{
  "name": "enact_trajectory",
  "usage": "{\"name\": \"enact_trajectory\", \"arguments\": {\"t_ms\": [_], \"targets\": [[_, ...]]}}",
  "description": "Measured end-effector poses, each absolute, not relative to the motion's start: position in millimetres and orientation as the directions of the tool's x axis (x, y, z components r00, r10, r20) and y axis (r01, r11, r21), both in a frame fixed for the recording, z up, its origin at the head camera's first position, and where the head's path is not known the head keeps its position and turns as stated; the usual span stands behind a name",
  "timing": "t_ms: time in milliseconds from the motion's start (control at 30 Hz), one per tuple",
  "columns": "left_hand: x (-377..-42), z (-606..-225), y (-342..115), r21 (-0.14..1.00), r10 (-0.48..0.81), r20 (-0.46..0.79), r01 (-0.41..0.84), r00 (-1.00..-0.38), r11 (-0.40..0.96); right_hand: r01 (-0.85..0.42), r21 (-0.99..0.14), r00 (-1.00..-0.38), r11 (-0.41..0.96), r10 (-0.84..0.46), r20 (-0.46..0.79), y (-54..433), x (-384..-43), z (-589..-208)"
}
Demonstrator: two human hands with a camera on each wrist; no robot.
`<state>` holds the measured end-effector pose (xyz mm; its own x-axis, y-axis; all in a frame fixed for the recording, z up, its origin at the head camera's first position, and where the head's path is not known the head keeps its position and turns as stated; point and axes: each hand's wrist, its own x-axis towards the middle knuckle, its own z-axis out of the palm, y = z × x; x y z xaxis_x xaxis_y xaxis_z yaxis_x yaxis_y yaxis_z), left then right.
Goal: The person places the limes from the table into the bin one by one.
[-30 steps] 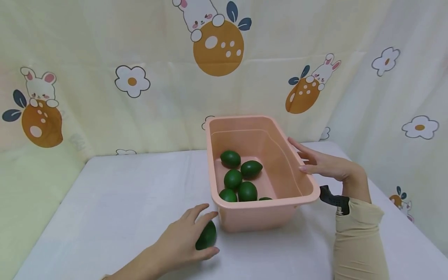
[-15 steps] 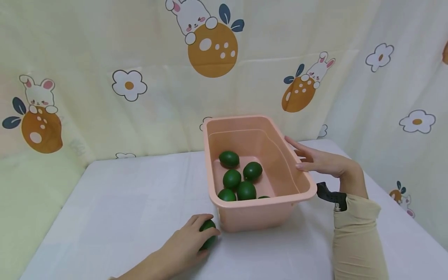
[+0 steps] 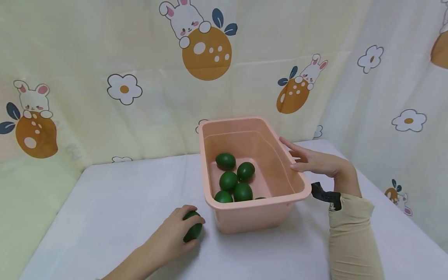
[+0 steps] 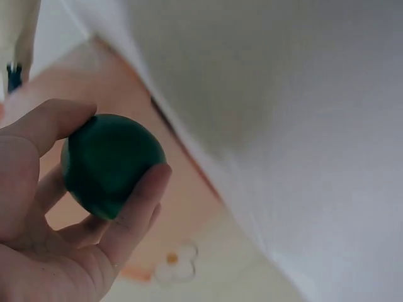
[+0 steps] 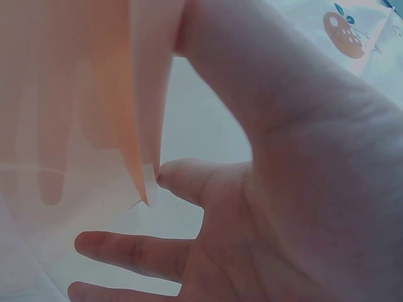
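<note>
Left of the pink plastic bin (image 3: 252,217), my left hand (image 3: 169,235) holds a dark green lime (image 3: 194,231) low over the white table. The left wrist view shows the thumb and fingers curled round that lime (image 4: 107,157). On the bin's right side, my right hand (image 3: 316,161) touches the rim with its thumb and fingertips. Those fingers look mostly straight and spread in the right wrist view, where the hand (image 5: 233,220) is beside the bin's edge (image 5: 154,113). Several more green limes (image 3: 228,181) lie inside the bin, one mostly hidden by its near wall.
The white cloth-covered table (image 3: 140,186) runs back to a cream curtain (image 3: 157,109) printed with rabbits, fruit and flowers. The bin stands right of the middle, its far end close to the curtain. A black strap (image 3: 327,196) circles the right wrist.
My left hand has closed round the lime on the table and moved slightly left, away from the bin. One lime inside the bin has turned. My right hand stays at the rim.
</note>
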<state>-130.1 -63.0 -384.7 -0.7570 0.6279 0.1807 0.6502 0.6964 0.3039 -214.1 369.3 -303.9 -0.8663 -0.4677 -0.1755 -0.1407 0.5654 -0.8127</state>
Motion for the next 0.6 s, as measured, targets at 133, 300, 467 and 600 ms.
{"name": "enact_trajectory", "arguments": {"t_ms": [133, 300, 467, 600], "targets": [[-142, -368, -77, 0.269, 0.551, 0.315, 0.630, -0.773, 0.729, -0.143, -0.809, -0.869, 0.570, -0.463, -0.172, 369, -215, -305], [-152, -339, -92, 0.279, 0.451, 0.444, 0.599, -0.774, 0.751, -0.154, -0.803, -0.867, 0.575, -0.469, -0.170, 368, -216, -306], [-153, -311, -94, 0.336, 0.373, 0.536, 0.597, -0.757, 0.729, -0.153, -0.801, -0.868, 0.579, -0.466, -0.171, 368, -215, -305], [-152, -296, -85, 0.349, 0.353, 0.603, 0.634, -0.715, 0.690, -0.150, -0.802, -0.869, 0.578, -0.464, -0.171, 368, -215, -305]]}}
